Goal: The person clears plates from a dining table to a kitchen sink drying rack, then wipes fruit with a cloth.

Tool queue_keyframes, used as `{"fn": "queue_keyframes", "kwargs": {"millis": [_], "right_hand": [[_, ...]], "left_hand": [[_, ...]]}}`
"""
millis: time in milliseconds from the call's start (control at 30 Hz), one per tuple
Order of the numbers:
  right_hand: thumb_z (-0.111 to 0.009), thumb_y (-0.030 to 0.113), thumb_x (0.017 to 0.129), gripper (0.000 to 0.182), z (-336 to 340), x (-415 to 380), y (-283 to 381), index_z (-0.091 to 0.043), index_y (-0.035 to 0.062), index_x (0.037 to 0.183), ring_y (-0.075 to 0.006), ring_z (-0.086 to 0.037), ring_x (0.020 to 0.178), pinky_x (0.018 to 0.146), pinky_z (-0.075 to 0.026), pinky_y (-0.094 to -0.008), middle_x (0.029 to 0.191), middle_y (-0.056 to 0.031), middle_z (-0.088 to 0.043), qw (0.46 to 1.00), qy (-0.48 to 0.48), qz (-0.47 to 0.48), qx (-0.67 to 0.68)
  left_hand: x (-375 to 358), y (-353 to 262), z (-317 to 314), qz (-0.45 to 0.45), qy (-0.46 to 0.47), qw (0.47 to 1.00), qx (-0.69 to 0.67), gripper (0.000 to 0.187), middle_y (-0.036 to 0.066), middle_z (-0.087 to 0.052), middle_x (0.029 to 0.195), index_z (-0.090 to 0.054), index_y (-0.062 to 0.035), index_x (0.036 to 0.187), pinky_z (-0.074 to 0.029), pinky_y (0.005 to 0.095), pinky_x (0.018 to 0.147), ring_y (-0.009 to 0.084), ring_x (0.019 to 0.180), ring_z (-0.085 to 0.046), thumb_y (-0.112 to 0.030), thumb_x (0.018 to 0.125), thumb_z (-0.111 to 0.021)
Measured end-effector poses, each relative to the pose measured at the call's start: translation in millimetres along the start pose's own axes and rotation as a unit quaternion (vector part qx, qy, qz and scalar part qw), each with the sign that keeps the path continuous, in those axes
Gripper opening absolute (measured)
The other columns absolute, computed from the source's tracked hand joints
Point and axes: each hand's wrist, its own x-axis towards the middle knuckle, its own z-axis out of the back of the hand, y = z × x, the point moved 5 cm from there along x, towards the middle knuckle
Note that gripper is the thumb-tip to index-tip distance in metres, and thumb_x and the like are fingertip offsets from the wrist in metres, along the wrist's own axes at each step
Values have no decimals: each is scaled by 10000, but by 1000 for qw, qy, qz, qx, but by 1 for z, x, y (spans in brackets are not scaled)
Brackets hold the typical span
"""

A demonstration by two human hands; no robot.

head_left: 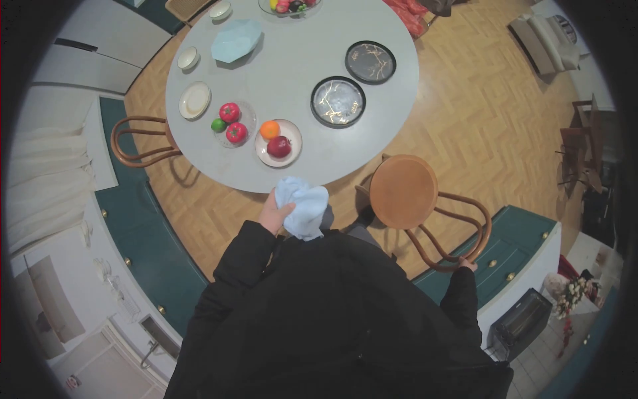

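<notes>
My left hand (pixel 272 214) holds a crumpled light blue cloth (pixel 304 206) at the near edge of the grey oval table (pixel 292 60). Out to the right, my right hand (pixel 468 265) grips the curved backrest of a wooden chair (pixel 403 191) with a round brown seat. Just beyond the cloth, a plate (pixel 288 159) bears an orange (pixel 270 130) and a dark red fruit (pixel 279 146). Left of it, a clear plate (pixel 249 126) holds two red fruits and a green one (pixel 218 125).
Two round black trays (pixel 338 102) (pixel 370 62), a pale blue faceted dish (pixel 237 41), small bowls (pixel 188 58) and a fruit bowl (pixel 290 5) stand on the table. Another chair (pixel 139 141) is at the left. Green cabinets (pixel 146 246) line the left side.
</notes>
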Motion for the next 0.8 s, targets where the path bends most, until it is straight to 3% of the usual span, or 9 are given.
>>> {"fn": "queue_keyframes", "kwargs": {"millis": [100,200,300,400,467,500,600,667,800], "right_hand": [[-702,259,731,659,32,-23,60,-513,160,1355,-377,-590,1099,930,-479,-435,1244,-246,-542,974,-200,38,-98],[-748,297,765,469,5,-29,136,-616,148,1190,-297,-654,1039,933,-491,-348,1102,-144,-666,952,-191,215,-107],[-687,106,867,240,-97,-118,222,-656,43,1096,-213,-687,805,716,-572,-280,919,-125,-679,935,140,298,130],[-611,210,966,274,-177,-262,259,-626,89,1212,-189,-685,901,787,-563,-294,1081,-88,-682,849,415,325,29],[-608,236,978,357,-213,-360,276,-575,58,1286,-205,-691,944,836,-563,-317,1121,-111,-682,753,583,301,-46],[-607,242,981,379,-226,-397,281,-563,51,1305,-209,-693,954,848,-563,-323,1131,-117,-682,723,622,294,-68],[-611,382,965,752,-255,-476,280,-205,70,1515,-214,-432,1274,1067,-378,-352,1446,-124,-385,598,721,312,-159],[-604,477,943,868,-261,-495,275,-111,97,1548,-204,-371,1328,1123,-315,-367,1473,-96,-347,540,774,295,-151],[-629,454,936,690,-287,-486,281,-290,174,1468,-162,-524,1133,938,-448,-316,1270,-31,-521,574,796,152,-116]], "left_hand": [[16,5,12,-72,-17,996,-49,646,139,-547,1319,-433,-72,1400,-374,417,1055,274,1223,-496,-228,816,-659],[22,-22,23,-59,-56,997,-1,675,146,-533,1365,-412,-88,1421,-373,424,1069,299,1267,-491,-238,811,-659],[35,-42,16,-71,-44,996,-35,662,163,-473,1416,-334,-94,1467,-379,443,1087,336,1311,-457,-207,878,-615],[26,-66,-3,-61,-16,997,-35,728,150,-402,1477,-245,-92,1518,-322,431,1135,323,1374,-387,-206,896,-605],[40,-58,-18,-122,23,990,-71,749,145,-304,1545,-224,-86,1531,-219,416,1187,305,1440,-278,-85,837,-507],[41,-61,-22,-138,30,986,-84,760,144,-280,1563,-218,-85,1534,-193,412,1200,300,1456,-251,-54,823,-482],[23,-89,-34,-153,75,983,-66,801,156,-141,1613,-125,-54,1556,-132,399,1223,278,1496,-133,-45,814,-428],[6,-92,-47,-138,102,985,-17,896,187,-124,1609,-35,-125,1570,-224,389,1178,318,1474,-199,-90,835,-547],[12,-95,-67,-163,196,945,-206,951,169,55,1620,140,-142,1550,-170,395,1203,285,1504,-81,22,873,-507]]}}
